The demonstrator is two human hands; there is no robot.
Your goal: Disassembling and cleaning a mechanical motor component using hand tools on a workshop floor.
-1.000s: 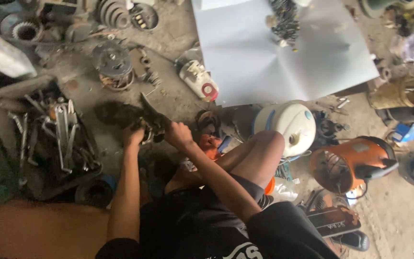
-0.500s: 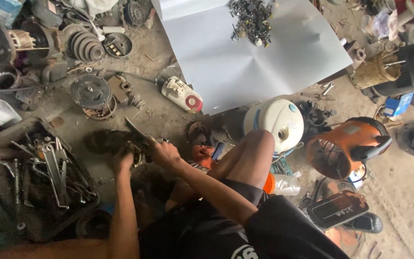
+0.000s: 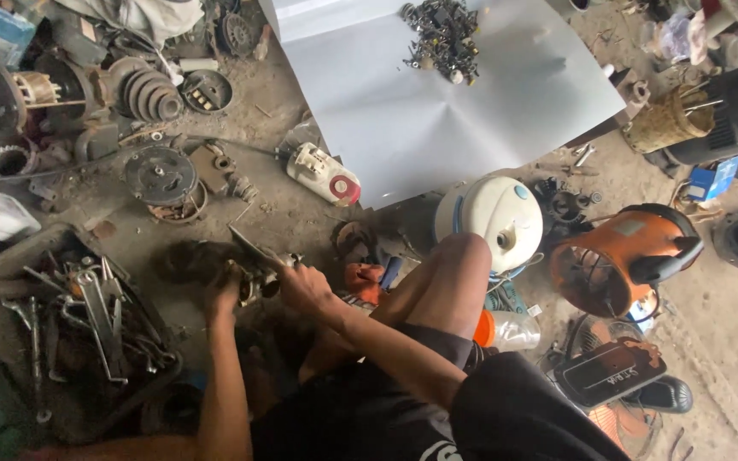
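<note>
A dirty, dark motor part (image 3: 194, 260) lies on the dusty floor in front of me. My left hand (image 3: 224, 292) grips its right end from below. My right hand (image 3: 299, 283) is closed around a flat metal tool (image 3: 252, 248) whose blade slants up and to the left onto the part. Both forearms reach forward over my bent knee (image 3: 463, 256). The fingers are partly blurred.
A tray of wrenches (image 3: 79, 316) sits at the left. Rotors and pulleys (image 3: 147, 90) lie at the far left. A grey sheet (image 3: 437, 111) with several small metal bits lies ahead. A white housing (image 3: 493, 213), an orange blower (image 3: 621, 256) and fan parts stand at the right.
The view has shifted, so everything sits lower and further left in the frame. Both hands stay on the motor part and the tool.
</note>
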